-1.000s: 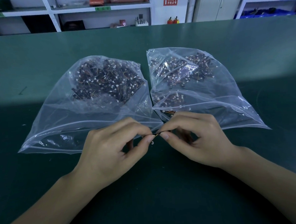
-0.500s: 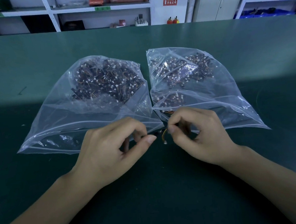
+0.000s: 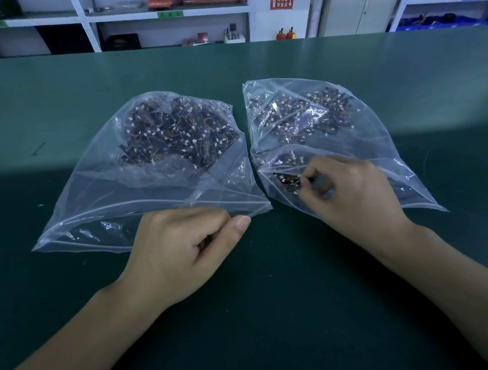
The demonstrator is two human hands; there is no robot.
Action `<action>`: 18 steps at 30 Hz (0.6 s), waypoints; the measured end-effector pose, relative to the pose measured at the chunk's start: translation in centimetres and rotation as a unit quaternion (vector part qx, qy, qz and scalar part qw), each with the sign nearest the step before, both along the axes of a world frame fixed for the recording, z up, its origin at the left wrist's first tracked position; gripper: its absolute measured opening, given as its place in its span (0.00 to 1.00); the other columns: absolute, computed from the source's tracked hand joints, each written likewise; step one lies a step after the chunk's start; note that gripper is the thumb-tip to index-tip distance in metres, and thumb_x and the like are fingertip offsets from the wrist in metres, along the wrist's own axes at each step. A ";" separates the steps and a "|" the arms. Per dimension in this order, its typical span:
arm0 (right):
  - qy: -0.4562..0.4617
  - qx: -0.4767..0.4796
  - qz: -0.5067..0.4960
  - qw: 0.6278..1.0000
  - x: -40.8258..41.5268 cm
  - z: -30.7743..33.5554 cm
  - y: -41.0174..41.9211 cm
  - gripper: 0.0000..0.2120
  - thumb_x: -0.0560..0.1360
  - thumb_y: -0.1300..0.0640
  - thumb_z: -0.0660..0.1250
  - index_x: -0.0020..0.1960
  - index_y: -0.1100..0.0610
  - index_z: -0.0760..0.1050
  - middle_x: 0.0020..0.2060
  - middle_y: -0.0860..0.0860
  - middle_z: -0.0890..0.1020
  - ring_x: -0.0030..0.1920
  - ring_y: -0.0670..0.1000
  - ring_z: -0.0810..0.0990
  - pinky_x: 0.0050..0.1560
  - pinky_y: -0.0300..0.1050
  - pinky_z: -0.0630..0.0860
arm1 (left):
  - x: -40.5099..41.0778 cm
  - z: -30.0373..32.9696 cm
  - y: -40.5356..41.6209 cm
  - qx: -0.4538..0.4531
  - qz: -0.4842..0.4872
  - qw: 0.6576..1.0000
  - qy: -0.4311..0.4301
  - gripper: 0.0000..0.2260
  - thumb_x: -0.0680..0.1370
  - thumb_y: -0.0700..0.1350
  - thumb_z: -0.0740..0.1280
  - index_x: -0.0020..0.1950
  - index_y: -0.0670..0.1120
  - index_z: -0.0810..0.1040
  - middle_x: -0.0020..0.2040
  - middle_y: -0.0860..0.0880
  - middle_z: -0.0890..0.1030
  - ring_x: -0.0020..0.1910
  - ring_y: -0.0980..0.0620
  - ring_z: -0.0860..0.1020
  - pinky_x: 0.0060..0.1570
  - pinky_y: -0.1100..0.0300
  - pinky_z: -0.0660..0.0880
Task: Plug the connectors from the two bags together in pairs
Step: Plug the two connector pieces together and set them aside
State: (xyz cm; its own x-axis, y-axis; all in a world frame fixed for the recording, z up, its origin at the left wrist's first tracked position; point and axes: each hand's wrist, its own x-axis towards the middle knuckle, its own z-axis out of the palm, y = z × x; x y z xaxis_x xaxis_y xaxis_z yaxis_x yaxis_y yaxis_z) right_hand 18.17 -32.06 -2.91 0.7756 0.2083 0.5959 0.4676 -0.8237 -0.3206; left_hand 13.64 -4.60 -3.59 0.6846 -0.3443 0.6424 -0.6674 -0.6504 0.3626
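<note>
Both grips curled: right hand (image 3: 349,190) pinching connectors (image 3: 289,180)

Two bare forearms enter from the near edge. The left hand (image 3: 181,248) and right hand (image 3: 352,195) wear no gloves, rings or sleeves. Fingernails are short and unpainted.

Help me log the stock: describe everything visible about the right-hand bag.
The right bag is clear, crinkled plastic lying flat on the green table, mouth toward the person. Small dark connectors with white plugs and thin wires fill it. The right hand reaches into its mouth; what its fingers hold is unclear.
</note>
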 end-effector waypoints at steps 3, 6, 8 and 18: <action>0.008 -0.043 -0.008 0.999 0.1 -0.1 -0.3 0.04 0.77 0.56 0.75 0.44 0.50 0.86 0.36 0.44 0.82 0.36 0.51 0.81 0.36 0.47 0.78 | 0.0 0.2 -0.1 0.012 -0.002 1.000 -0.004 0.31 0.88 0.56 0.61 0.28 0.41 0.73 0.24 0.50 0.71 0.23 0.48 0.72 0.24 0.51 0.70; 0.028 -0.049 -0.004 0.998 0.2 -0.2 -0.4 0.03 0.78 0.54 0.76 0.49 0.48 0.89 0.37 0.45 0.84 0.37 0.51 0.81 0.37 0.44 0.74 | 0.0 0.6 -0.2 0.056 0.021 0.998 -0.025 0.29 0.87 0.54 0.62 0.27 0.45 0.64 0.24 0.52 0.63 0.22 0.50 0.64 0.23 0.57 0.64; 0.040 -0.042 0.000 0.998 0.3 -0.4 -0.4 0.04 0.77 0.54 0.77 0.51 0.47 0.89 0.38 0.45 0.84 0.38 0.51 0.81 0.38 0.45 0.76 | 0.0 0.8 -0.2 0.097 0.050 0.994 -0.002 0.29 0.87 0.56 0.58 0.28 0.47 0.59 0.23 0.52 0.60 0.21 0.51 0.61 0.26 0.61 0.59; 0.053 -0.031 0.045 0.997 0.2 -0.8 0.1 0.11 0.79 0.61 0.72 0.57 0.50 0.88 0.39 0.47 0.82 0.37 0.51 0.79 0.41 0.53 0.81 | 1.0 0.4 1.3 0.157 0.207 0.965 0.040 0.20 0.83 0.55 0.55 0.32 0.49 0.67 0.28 0.55 0.69 0.28 0.48 0.68 0.31 0.58 0.61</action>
State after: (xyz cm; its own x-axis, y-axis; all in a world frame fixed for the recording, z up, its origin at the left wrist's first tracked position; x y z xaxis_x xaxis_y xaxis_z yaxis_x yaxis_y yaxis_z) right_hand 18.36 -31.98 -3.76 0.8102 0.3132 0.4954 0.5061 -0.8001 -0.3220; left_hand 14.66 -3.33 -3.17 0.8480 -0.2002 0.4907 -0.3054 -0.9413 0.1438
